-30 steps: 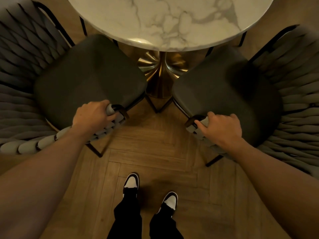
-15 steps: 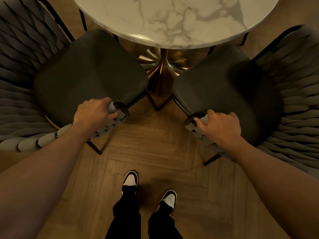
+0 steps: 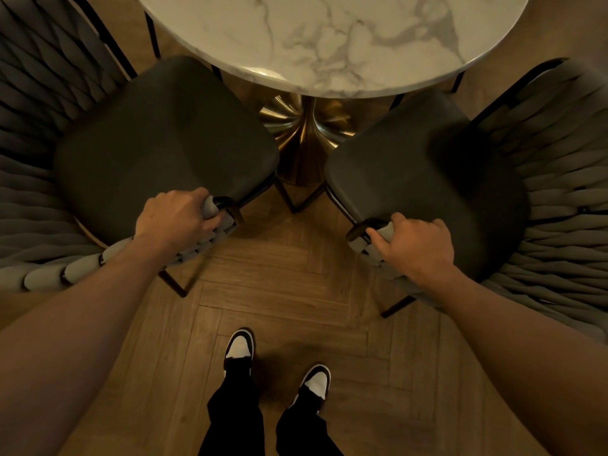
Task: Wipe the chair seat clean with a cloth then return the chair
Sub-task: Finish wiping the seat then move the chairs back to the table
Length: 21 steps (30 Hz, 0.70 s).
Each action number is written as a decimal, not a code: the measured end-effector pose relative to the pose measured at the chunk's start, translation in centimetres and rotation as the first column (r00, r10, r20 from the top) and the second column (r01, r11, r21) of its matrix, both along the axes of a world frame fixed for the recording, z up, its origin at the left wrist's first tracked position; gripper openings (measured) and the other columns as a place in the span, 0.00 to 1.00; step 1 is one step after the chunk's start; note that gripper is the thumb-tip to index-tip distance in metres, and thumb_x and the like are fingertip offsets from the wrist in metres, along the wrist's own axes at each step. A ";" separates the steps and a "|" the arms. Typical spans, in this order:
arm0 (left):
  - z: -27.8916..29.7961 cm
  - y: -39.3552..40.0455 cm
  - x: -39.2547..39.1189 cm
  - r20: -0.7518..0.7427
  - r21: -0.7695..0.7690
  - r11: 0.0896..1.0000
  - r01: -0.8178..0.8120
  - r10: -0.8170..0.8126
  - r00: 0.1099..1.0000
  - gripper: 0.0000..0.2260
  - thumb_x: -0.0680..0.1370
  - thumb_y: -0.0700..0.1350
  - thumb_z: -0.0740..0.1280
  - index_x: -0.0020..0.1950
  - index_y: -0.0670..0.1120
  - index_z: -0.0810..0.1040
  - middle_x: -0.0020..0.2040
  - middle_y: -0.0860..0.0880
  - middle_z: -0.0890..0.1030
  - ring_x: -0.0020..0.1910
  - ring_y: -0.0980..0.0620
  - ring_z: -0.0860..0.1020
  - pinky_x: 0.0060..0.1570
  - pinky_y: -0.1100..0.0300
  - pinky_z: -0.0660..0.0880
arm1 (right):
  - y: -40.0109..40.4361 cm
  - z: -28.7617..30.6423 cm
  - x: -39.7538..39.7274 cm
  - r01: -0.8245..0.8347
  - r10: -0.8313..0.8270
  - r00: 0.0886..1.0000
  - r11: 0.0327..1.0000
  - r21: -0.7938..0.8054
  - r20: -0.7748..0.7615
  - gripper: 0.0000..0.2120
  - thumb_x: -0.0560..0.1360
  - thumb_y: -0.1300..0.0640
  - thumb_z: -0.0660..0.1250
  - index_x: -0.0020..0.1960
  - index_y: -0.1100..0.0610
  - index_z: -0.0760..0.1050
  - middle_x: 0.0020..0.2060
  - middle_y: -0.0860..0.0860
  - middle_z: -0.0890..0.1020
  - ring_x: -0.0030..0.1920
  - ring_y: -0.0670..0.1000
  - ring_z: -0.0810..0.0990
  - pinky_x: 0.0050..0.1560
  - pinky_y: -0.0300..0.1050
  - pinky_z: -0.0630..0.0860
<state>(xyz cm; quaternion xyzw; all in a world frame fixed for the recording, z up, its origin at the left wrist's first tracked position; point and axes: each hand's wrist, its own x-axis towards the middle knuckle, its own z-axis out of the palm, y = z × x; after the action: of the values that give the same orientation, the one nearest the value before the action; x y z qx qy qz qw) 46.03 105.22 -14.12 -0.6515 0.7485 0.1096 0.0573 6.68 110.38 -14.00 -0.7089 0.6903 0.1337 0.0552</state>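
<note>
The two chairs stand on the wood floor (image 3: 283, 291), the left chair (image 3: 158, 139) at 10 o'clock and the right chair (image 3: 421, 179) at 2 o'clock, seats partly under the round marble desk (image 3: 329, 37) at 12 o'clock. The left hand (image 3: 174, 215) grips the woven arm end of the left chair; the right hand (image 3: 414, 245) grips the same part of the right chair. The metal frames look stiff and probably rather heavy, the woven cord soft but not slippery, so the arm ends seem a good hold. No cloth is visible

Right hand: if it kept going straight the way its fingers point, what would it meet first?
The right hand grips the woven arm end of the right chair; straight on, it would likely meet the golden table base, though depth is unclear.
</note>
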 end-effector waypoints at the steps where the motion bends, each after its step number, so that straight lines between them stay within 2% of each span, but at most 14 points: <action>1: 0.0 0.0 0.0 -0.001 0.002 1.000 -0.008 0.008 1.000 0.12 0.76 0.62 0.63 0.45 0.54 0.71 0.34 0.53 0.73 0.32 0.52 0.72 0.33 0.55 0.68 | 0.0 0.0 0.0 0.008 -0.008 1.000 1.000 0.011 -0.002 0.23 0.81 0.31 0.50 0.46 0.50 0.68 0.29 0.46 0.72 0.31 0.47 0.72 0.49 0.51 0.74; 4: -0.3 -0.1 0.1 0.010 0.002 1.000 -0.014 0.014 1.000 0.13 0.76 0.64 0.62 0.45 0.55 0.70 0.34 0.54 0.73 0.33 0.52 0.73 0.34 0.55 0.71 | -0.2 0.1 -0.1 0.022 -0.023 1.000 0.999 0.031 0.003 0.23 0.80 0.31 0.51 0.48 0.50 0.68 0.31 0.46 0.72 0.33 0.49 0.74 0.52 0.52 0.75; 8: -0.7 0.1 -0.1 0.080 -0.014 1.000 -0.012 0.013 0.997 0.15 0.76 0.66 0.59 0.46 0.56 0.67 0.36 0.54 0.73 0.33 0.51 0.74 0.35 0.52 0.75 | -0.1 0.1 -0.2 0.021 -0.022 1.000 0.999 0.035 0.021 0.23 0.80 0.31 0.51 0.48 0.50 0.67 0.31 0.46 0.71 0.34 0.49 0.73 0.49 0.51 0.74; 11: -0.5 0.3 -0.3 0.075 -0.009 1.000 0.010 -0.010 0.997 0.16 0.77 0.67 0.57 0.50 0.55 0.66 0.43 0.53 0.73 0.37 0.50 0.75 0.36 0.51 0.75 | -0.1 0.4 -0.1 0.037 -0.039 0.999 0.998 0.059 0.025 0.25 0.80 0.30 0.51 0.51 0.51 0.70 0.33 0.46 0.73 0.37 0.50 0.75 0.48 0.52 0.75; 14: 0.0 0.6 -0.5 0.045 0.030 0.999 -0.031 0.030 0.999 0.19 0.77 0.66 0.58 0.58 0.54 0.67 0.52 0.52 0.72 0.45 0.47 0.76 0.39 0.50 0.74 | 0.0 1.0 0.1 0.062 -0.066 0.997 0.993 0.100 0.028 0.28 0.79 0.29 0.52 0.56 0.52 0.70 0.39 0.49 0.76 0.42 0.52 0.78 0.47 0.52 0.77; 16: 0.5 1.0 -0.8 0.006 0.095 0.992 -0.085 0.085 0.996 0.21 0.77 0.63 0.61 0.64 0.52 0.66 0.59 0.49 0.73 0.53 0.45 0.76 0.46 0.47 0.75 | 0.2 1.5 0.0 0.097 -0.107 0.992 0.985 0.141 0.065 0.29 0.78 0.28 0.54 0.61 0.53 0.69 0.44 0.50 0.77 0.47 0.54 0.80 0.49 0.54 0.78; 18: 1.1 1.9 -1.0 -0.048 0.139 0.983 -0.118 0.126 0.991 0.25 0.78 0.58 0.63 0.70 0.50 0.65 0.66 0.46 0.72 0.61 0.43 0.73 0.58 0.44 0.74 | 0.5 2.0 -0.1 0.137 -0.165 0.978 0.969 0.206 0.125 0.30 0.78 0.29 0.58 0.66 0.53 0.67 0.50 0.52 0.79 0.52 0.56 0.81 0.50 0.56 0.79; 21: 2.0 4.6 -1.1 -0.227 0.078 0.968 -0.239 0.251 0.941 0.26 0.78 0.53 0.65 0.73 0.46 0.66 0.69 0.45 0.70 0.68 0.44 0.69 0.68 0.44 0.68 | 1.7 2.7 -0.2 0.182 -0.240 0.950 0.945 0.272 0.199 0.27 0.79 0.38 0.64 0.69 0.54 0.65 0.58 0.54 0.79 0.57 0.57 0.80 0.52 0.57 0.80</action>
<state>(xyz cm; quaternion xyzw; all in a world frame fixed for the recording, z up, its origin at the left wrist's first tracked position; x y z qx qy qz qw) 44.91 109.85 -12.13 -0.7204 0.6602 0.2105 -0.0297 6.46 112.08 -11.28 -0.6283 0.7293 0.1304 0.2376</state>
